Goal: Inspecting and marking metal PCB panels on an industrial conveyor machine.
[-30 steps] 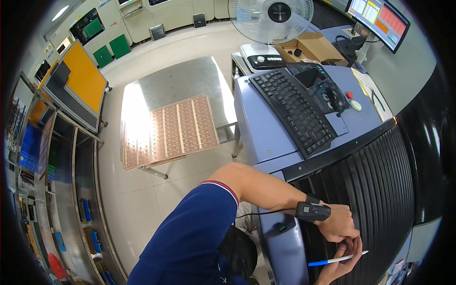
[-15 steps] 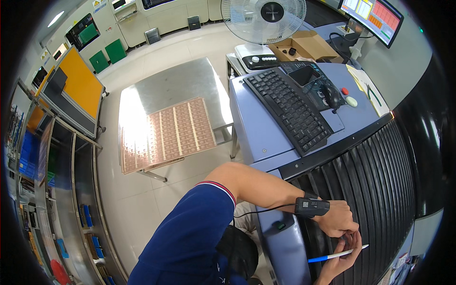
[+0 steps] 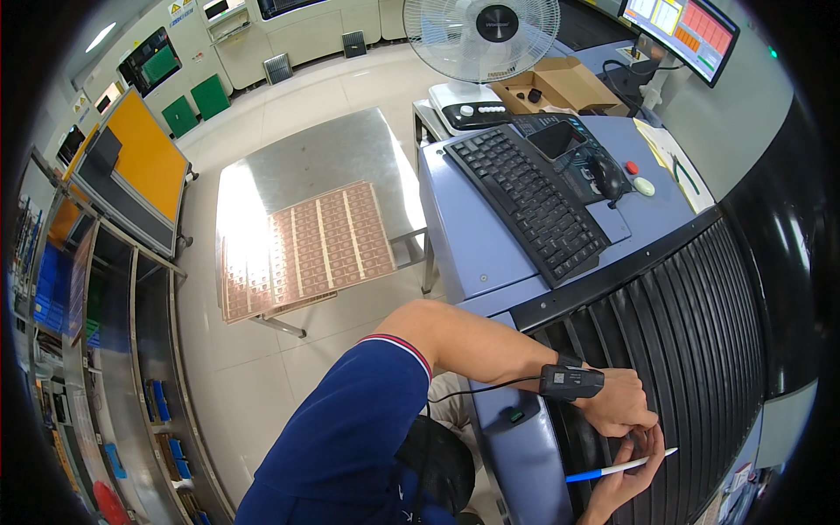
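My left hand [image 3: 623, 408], with a black band and cable on its wrist, rests on the black ribbed cover [image 3: 700, 332] of a grey-blue machine console [image 3: 490, 236]. Its fingers curl down out of sight and touch my right hand. Just below, my right hand [image 3: 623, 484] holds a blue and white pen [image 3: 618, 468], which lies nearly level with its white tip pointing right. My blue sleeve [image 3: 350, 429] fills the lower middle of the view.
On the console lie a black keyboard [image 3: 525, 201], a mouse [image 3: 607, 179] and a phone [image 3: 558, 138]. Behind stand a fan [image 3: 481, 31], an open cardboard box [image 3: 560, 86] and a monitor [image 3: 682, 33]. A steel table [image 3: 297, 175] carries a copper-coloured panel sheet [image 3: 306, 249]. Shelving racks [image 3: 114, 350] line the left.
Both hands stay together on the ribbed cover, pen still held. The view has shifted slightly, so the hands sit a little lower in the picture.
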`<state>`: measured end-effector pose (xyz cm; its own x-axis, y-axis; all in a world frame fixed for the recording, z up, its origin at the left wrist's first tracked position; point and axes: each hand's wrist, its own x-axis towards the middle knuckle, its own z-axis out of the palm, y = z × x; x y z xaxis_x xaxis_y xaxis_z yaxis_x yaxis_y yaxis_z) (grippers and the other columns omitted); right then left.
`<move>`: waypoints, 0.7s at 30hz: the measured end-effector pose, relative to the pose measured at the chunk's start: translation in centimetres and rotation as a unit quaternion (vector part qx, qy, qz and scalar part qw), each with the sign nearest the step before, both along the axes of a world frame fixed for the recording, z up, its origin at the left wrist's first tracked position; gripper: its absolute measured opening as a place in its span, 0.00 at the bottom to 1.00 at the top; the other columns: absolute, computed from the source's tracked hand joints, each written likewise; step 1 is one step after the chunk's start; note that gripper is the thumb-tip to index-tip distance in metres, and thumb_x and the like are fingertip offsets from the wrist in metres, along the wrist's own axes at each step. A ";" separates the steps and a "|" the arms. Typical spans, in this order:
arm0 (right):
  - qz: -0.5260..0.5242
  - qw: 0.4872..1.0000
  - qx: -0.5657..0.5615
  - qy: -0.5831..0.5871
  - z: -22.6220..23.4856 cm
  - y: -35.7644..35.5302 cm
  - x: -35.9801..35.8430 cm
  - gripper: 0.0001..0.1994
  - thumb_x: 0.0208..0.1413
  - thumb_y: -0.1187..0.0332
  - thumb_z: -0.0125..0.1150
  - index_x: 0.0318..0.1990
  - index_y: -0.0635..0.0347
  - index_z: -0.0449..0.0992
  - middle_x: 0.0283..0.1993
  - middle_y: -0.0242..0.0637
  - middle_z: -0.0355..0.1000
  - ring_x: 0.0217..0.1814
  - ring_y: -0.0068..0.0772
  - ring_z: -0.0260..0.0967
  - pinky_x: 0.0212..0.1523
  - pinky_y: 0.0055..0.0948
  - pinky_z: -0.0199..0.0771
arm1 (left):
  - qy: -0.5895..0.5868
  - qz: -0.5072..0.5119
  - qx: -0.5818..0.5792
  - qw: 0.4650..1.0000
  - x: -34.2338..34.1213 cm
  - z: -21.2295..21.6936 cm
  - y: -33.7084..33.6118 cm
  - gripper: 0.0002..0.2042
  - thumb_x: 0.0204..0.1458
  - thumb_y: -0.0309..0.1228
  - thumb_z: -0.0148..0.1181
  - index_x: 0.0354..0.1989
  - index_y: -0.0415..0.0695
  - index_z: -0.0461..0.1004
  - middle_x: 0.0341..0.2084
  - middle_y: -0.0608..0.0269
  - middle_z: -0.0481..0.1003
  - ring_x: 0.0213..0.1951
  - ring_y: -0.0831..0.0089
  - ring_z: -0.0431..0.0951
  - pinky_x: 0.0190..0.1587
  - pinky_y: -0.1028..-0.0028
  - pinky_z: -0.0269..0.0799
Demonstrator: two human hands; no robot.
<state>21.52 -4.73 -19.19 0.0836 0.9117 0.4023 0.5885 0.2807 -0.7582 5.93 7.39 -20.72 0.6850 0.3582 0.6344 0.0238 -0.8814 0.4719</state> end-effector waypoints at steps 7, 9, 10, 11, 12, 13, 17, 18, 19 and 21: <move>-0.006 1.000 0.011 -0.006 -0.1 0.1 -0.1 0.21 0.64 0.74 0.54 0.63 0.70 0.63 0.57 0.48 0.68 0.59 0.39 0.68 0.60 0.36 0.69 | 0.002 -0.012 0.025 1.000 -0.1 -0.1 0.1 0.09 0.45 0.29 0.59 0.32 0.38 0.71 0.19 0.55 0.77 0.24 0.54 0.79 0.24 0.60 0.71; -0.009 1.000 0.014 -0.004 -0.1 0.1 -0.1 0.21 0.64 0.74 0.54 0.63 0.70 0.63 0.57 0.48 0.68 0.58 0.39 0.69 0.60 0.36 0.69 | 0.014 -0.013 0.023 1.000 -0.2 0.1 0.1 0.10 0.46 0.30 0.59 0.33 0.37 0.71 0.20 0.55 0.77 0.25 0.54 0.79 0.24 0.60 0.71; -0.008 1.000 0.009 0.000 -0.1 0.1 -0.1 0.21 0.64 0.74 0.54 0.63 0.70 0.63 0.57 0.48 0.68 0.58 0.39 0.69 0.60 0.36 0.69 | -0.002 -0.009 0.023 1.000 -0.1 -0.1 0.1 0.09 0.45 0.30 0.59 0.33 0.38 0.72 0.19 0.55 0.77 0.24 0.54 0.79 0.24 0.59 0.71; -0.007 1.000 0.004 0.003 -0.1 0.0 0.0 0.21 0.64 0.74 0.54 0.63 0.69 0.63 0.57 0.48 0.68 0.58 0.39 0.69 0.60 0.36 0.69 | -0.017 -0.005 0.024 1.000 0.1 -0.4 0.1 0.09 0.44 0.30 0.58 0.33 0.39 0.73 0.18 0.55 0.77 0.23 0.53 0.79 0.23 0.59 0.72; -0.008 1.000 0.003 -0.001 -0.1 0.0 -0.1 0.21 0.64 0.74 0.54 0.63 0.69 0.63 0.56 0.48 0.68 0.58 0.38 0.69 0.60 0.36 0.70 | -0.033 -0.001 0.024 0.999 0.2 -0.6 0.0 0.09 0.44 0.30 0.58 0.33 0.40 0.73 0.17 0.55 0.76 0.22 0.53 0.79 0.23 0.58 0.72; -0.009 1.000 0.001 -0.004 0.0 0.0 -0.1 0.21 0.64 0.74 0.54 0.63 0.69 0.63 0.56 0.48 0.68 0.58 0.38 0.69 0.59 0.35 0.70 | -0.021 -0.006 0.030 0.999 0.1 -0.4 0.1 0.10 0.44 0.30 0.59 0.33 0.39 0.72 0.18 0.55 0.77 0.23 0.53 0.79 0.23 0.59 0.72; -0.011 1.000 0.003 -0.026 0.2 0.0 -0.2 0.21 0.64 0.74 0.54 0.63 0.69 0.63 0.56 0.47 0.68 0.57 0.38 0.69 0.58 0.35 0.70 | 0.003 -0.017 0.044 0.999 -0.2 -0.2 0.2 0.11 0.46 0.30 0.61 0.35 0.37 0.71 0.19 0.55 0.77 0.24 0.54 0.79 0.23 0.61 0.70; -0.009 1.000 0.002 -0.018 0.2 0.0 -0.2 0.21 0.64 0.74 0.54 0.63 0.69 0.64 0.56 0.47 0.68 0.57 0.38 0.69 0.58 0.35 0.70 | 0.003 -0.018 0.045 0.999 -0.2 -0.2 0.2 0.12 0.46 0.30 0.61 0.35 0.37 0.71 0.19 0.55 0.76 0.24 0.54 0.79 0.23 0.61 0.70; -0.009 1.000 0.001 -0.011 0.1 0.0 -0.2 0.21 0.64 0.74 0.54 0.63 0.69 0.64 0.56 0.47 0.68 0.57 0.38 0.69 0.58 0.35 0.70 | -0.003 -0.018 0.047 0.999 -0.1 -0.3 0.2 0.12 0.46 0.30 0.61 0.35 0.37 0.71 0.19 0.55 0.76 0.24 0.54 0.79 0.23 0.61 0.70; -0.011 1.000 0.000 -0.010 0.1 0.0 -0.3 0.21 0.64 0.74 0.54 0.63 0.70 0.64 0.55 0.47 0.68 0.57 0.37 0.69 0.58 0.35 0.70 | -0.013 -0.018 0.051 0.998 -0.1 -0.4 0.2 0.12 0.45 0.30 0.61 0.35 0.37 0.71 0.19 0.55 0.76 0.24 0.54 0.79 0.22 0.61 0.70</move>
<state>21.26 -4.73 -19.07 0.0950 0.9101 0.4034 0.6089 0.2674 -0.7468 5.86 7.56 -21.09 0.6791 0.2657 0.6842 -0.0197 -0.9252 0.3789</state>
